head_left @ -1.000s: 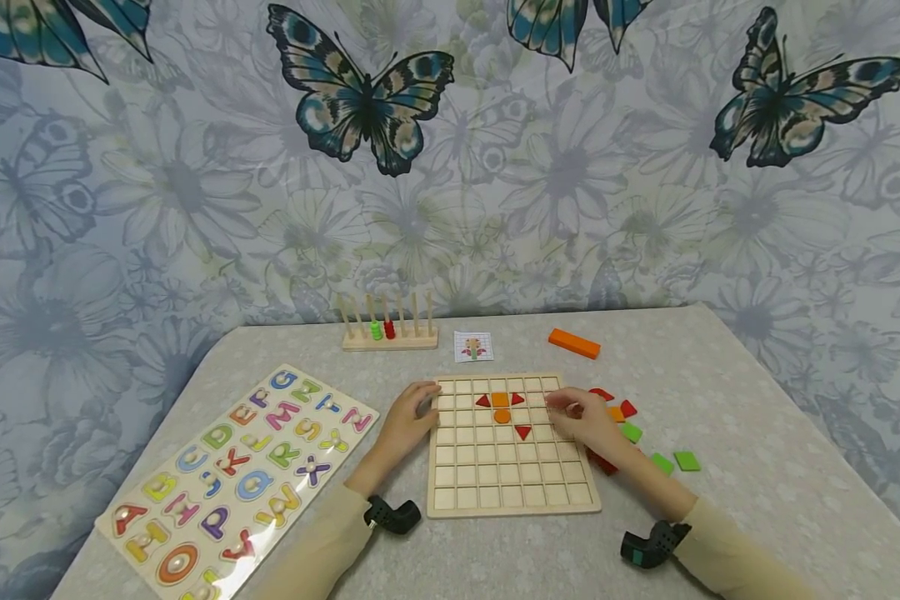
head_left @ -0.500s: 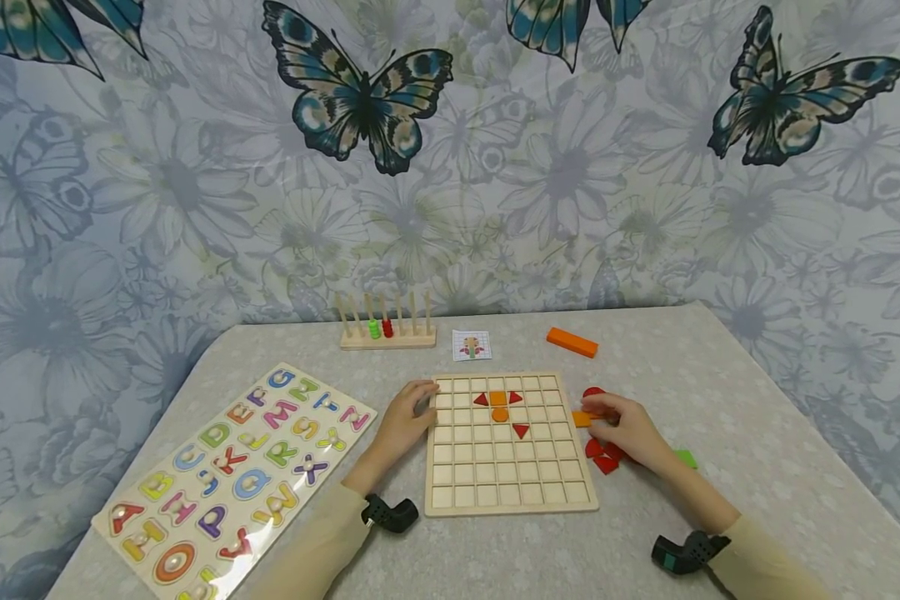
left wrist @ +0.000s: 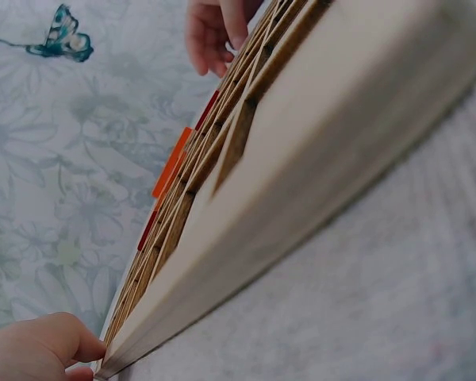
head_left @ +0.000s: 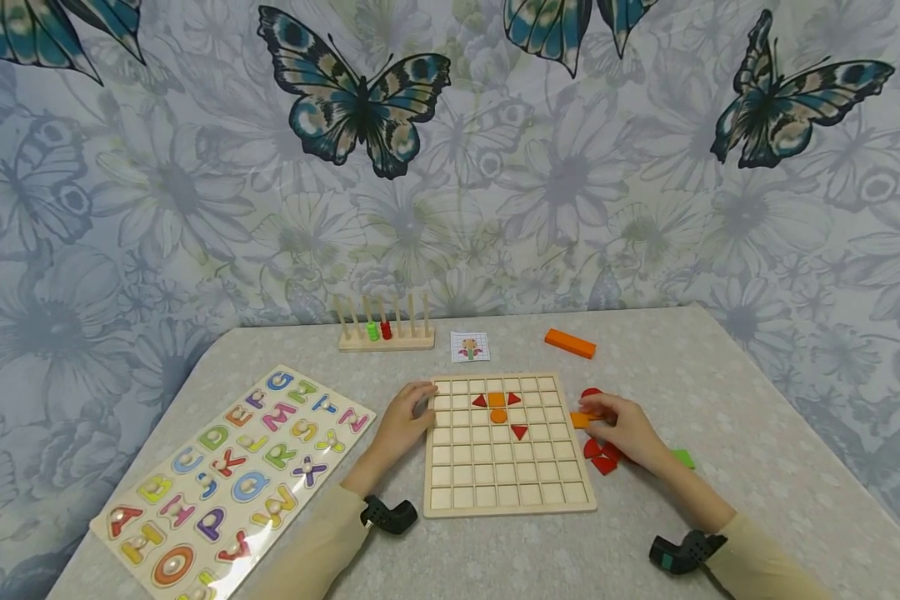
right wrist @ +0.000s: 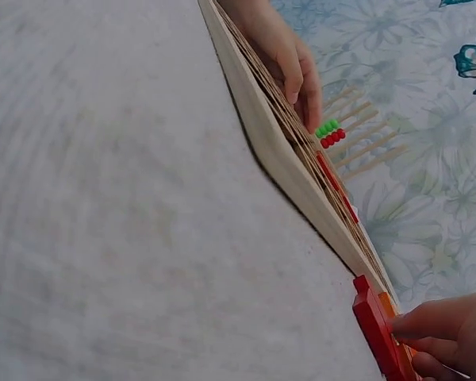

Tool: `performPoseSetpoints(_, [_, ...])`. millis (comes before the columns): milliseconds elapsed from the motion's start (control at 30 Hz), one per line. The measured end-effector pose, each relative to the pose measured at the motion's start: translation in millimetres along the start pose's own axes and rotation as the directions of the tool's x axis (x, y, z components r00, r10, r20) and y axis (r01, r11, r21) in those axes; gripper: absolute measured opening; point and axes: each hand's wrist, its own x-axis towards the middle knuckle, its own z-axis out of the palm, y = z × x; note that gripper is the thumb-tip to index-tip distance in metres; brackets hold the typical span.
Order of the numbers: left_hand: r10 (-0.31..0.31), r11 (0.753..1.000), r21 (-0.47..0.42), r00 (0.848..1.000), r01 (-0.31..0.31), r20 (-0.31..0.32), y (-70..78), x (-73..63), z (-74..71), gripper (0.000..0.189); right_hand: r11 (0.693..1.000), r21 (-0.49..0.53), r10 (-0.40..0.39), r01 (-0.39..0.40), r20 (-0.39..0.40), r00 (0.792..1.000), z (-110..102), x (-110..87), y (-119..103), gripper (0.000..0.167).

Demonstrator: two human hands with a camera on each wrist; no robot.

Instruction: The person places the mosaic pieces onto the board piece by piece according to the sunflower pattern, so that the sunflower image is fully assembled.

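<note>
A wooden grid board lies on the table. Set in it are an orange square, an orange circle and several red triangles. My left hand rests at the board's left edge, thumb and fingertips against the rim; the left wrist view shows a fingertip at the corner. Right of the board, my right hand pinches an orange tile between thumb and fingers, close to the board's edge. Red pieces lie beside and partly under this hand.
A green tile shows past the right wrist. Behind the board are a small pattern card, a peg stand with green and red beads, and an orange bar. An alphabet puzzle board lies at left.
My right hand has moved from over the board's right side to the pieces beside it, and an orange tile now sits nearer the board. My left hand stays at the rim.
</note>
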Motion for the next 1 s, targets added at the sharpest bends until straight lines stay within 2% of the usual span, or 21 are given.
performPoseSetpoints(233, [0.003, 1.000, -0.014, 1.000, -0.003, -0.003, -1.2, -0.4, 0.6, 0.040, 1.000, 0.009, 0.016, -0.015, -0.015, 1.000, 0, 3.5, 1, 0.038])
performPoseSetpoints(433, [0.010, 1.000, -0.010, 1.000, -0.010, -0.005, -2.3, -0.5, 0.6, 0.040, 0.999, 0.038, -0.032, 0.032, 0.007, 0.999, 6, 8.7, -9, 0.037])
performPoseSetpoints(800, [0.019, 1.000, -0.003, 1.000, -0.019, -0.005, -5.0, -0.1, 0.5, 0.040, 0.991, 0.116, -0.075, 0.067, 0.066, 0.995, 43, 34.1, -38, 0.030])
performPoseSetpoints(1000, [0.013, 1.000, 0.002, 1.000, -0.013, 0.002, -4.3, 0.6, 0.5, 0.040, 0.987, 0.145, -0.079, 0.063, 0.108, 0.991, 60, 42.3, -42, 0.031])
